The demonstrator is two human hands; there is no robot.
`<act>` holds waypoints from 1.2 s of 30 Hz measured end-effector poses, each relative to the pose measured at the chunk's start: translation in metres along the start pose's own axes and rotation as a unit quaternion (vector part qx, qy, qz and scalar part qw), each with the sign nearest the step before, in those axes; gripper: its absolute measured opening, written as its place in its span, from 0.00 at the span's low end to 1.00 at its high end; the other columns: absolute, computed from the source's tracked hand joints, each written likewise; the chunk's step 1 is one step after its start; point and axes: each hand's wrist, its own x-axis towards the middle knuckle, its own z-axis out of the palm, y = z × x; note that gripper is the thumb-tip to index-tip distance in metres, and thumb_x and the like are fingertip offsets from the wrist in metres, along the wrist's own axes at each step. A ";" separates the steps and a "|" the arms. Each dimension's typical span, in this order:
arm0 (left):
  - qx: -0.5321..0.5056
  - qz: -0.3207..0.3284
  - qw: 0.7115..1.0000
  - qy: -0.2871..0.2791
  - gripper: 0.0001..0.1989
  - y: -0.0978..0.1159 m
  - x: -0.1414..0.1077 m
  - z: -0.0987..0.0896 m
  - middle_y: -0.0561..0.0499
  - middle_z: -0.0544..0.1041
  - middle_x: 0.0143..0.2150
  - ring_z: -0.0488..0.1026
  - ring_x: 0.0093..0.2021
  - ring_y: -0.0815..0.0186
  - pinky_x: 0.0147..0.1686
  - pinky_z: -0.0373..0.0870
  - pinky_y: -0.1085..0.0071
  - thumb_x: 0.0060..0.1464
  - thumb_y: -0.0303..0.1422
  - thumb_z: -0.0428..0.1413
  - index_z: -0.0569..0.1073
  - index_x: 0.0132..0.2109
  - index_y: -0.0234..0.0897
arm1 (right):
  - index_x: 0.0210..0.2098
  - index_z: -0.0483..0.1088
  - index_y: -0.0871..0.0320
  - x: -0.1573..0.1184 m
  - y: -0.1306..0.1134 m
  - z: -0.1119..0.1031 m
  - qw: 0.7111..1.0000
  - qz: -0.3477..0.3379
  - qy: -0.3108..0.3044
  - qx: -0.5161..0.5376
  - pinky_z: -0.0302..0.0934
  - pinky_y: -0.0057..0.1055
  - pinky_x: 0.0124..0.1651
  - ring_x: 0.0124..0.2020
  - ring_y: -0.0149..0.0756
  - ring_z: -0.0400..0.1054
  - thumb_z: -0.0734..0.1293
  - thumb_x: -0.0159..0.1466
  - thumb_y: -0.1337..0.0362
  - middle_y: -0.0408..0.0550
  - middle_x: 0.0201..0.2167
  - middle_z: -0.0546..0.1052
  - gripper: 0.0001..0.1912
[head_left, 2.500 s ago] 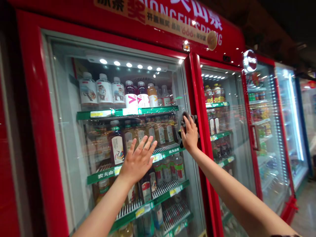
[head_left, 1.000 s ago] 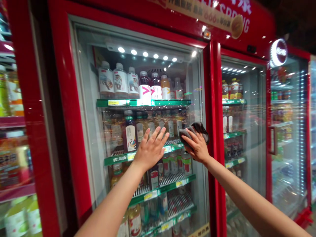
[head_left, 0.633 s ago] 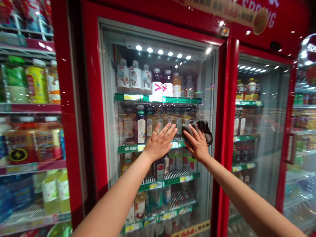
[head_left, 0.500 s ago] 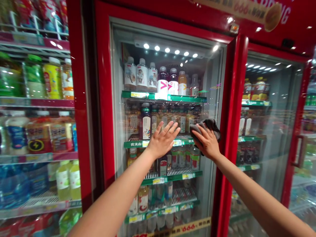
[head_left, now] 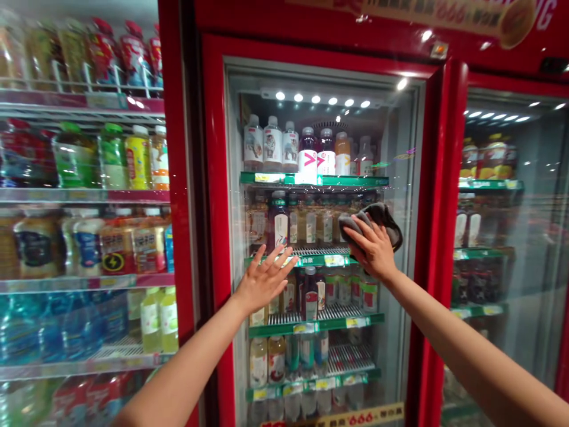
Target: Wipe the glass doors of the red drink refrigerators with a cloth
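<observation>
My right hand [head_left: 372, 246] presses a dark grey cloth [head_left: 383, 220] with black edging to the glass door [head_left: 402, 160] of a red drinks cooler. Its fingers lie over the cloth, which bunches out above and to the right. Lower and to the left, my left hand [head_left: 265, 280] is open with spread fingers, in front of the same glass. Whether its palm touches the pane I cannot tell. Behind the glass stand rows of bottles, among them a dark bottle [head_left: 278, 220] with a white label just above my left fingers.
A red door frame [head_left: 217, 178] surrounds the glass. To the left, open shelves [head_left: 89, 197] hold many drinks. On the right is a second glass-doored cooler [head_left: 533, 237]. A printed strip [head_left: 355, 418] runs across the lower glass.
My left hand has moved left and down across the front of the glass. My right hand, with the cloth, has shifted slightly left and up on the door. The view has turned left.
</observation>
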 end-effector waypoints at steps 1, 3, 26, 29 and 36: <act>-0.001 0.000 1.000 0.001 0.36 -0.001 -0.002 0.001 0.47 0.61 0.73 0.37 0.77 0.57 0.75 0.29 0.47 0.60 0.41 0.58 0.58 0.72 0.42 | 0.65 0.66 0.45 0.009 -0.005 0.005 0.999 0.029 0.038 0.007 0.52 0.51 0.66 0.72 0.52 0.51 0.63 0.70 0.59 0.48 0.69 0.65 0.24; -0.004 -0.005 1.000 0.004 0.37 -0.001 -0.003 0.003 0.48 0.61 0.73 0.37 0.77 0.57 0.75 0.29 0.47 0.59 0.41 0.58 0.57 0.72 0.42 | 0.65 0.66 0.45 0.025 -0.024 0.014 0.994 0.068 0.089 0.014 0.51 0.52 0.67 0.73 0.52 0.50 0.63 0.70 0.59 0.49 0.69 0.65 0.25; -0.045 -0.012 0.999 0.017 0.34 0.003 -0.009 0.010 0.48 0.60 0.73 0.45 0.76 0.56 0.74 0.29 0.47 0.62 0.38 0.55 0.57 0.72 0.41 | 0.64 0.66 0.40 0.008 -0.053 0.006 0.994 -0.088 -0.062 0.005 0.49 0.51 0.67 0.70 0.49 0.55 0.64 0.70 0.59 0.45 0.68 0.67 0.23; -0.047 -0.011 0.999 0.012 0.35 0.003 -0.010 0.010 0.47 0.59 0.73 0.46 0.76 0.55 0.74 0.29 0.46 0.62 0.38 0.55 0.55 0.73 0.41 | 0.66 0.65 0.43 0.028 -0.059 0.012 1.000 0.009 -0.004 0.009 0.51 0.53 0.66 0.72 0.52 0.51 0.63 0.71 0.59 0.47 0.70 0.63 0.24; -0.088 -0.006 0.996 -0.023 0.38 0.001 -0.012 0.003 0.46 0.58 0.74 0.48 0.75 0.55 0.75 0.34 0.48 0.61 0.38 0.57 0.53 0.73 0.41 | 0.67 0.62 0.40 0.028 -0.097 0.011 0.996 -0.043 -0.073 0.013 0.49 0.55 0.68 0.73 0.52 0.48 0.62 0.71 0.57 0.43 0.71 0.60 0.26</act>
